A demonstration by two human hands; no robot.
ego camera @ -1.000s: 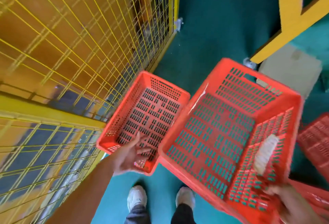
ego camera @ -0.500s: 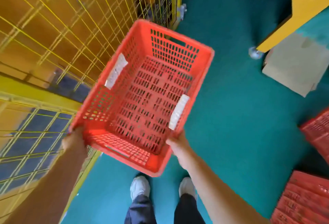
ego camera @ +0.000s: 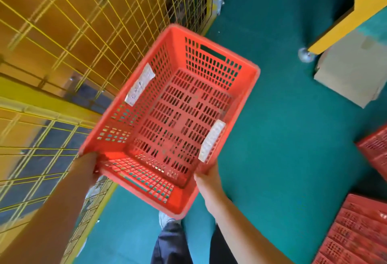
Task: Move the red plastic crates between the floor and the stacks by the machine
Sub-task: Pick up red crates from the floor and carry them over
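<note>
Transit step, by my reading: red crate (ego camera: pixel 173 121) is held up off the green floor (ego camera: pixel 282 138), empty, open side up, far end tipped away from the body. White labels sit on both long walls.

Grip: left hand (ego camera: pixel 87 167) wraps the near-left corner. Right hand (ego camera: pixel 209 177) clasps the near-right wall low down. Both are closed on the crate; the fingertips are hidden behind the plastic.

Outward: yellow mesh guard (ego camera: pixel 83 33) runs just beyond the left hand, with the crate's left wall close alongside it. Shoes (ego camera: pixel 165 218) are below the grip. Stacked red crates (ego camera: pixel 356 232) lie well off to the right of the right hand, and a cardboard box (ego camera: pixel 351 75) is farther out.

Next move likely calls for lowering it square beside the guard, both hands easing down together, knuckles kept off the mesh.
</note>
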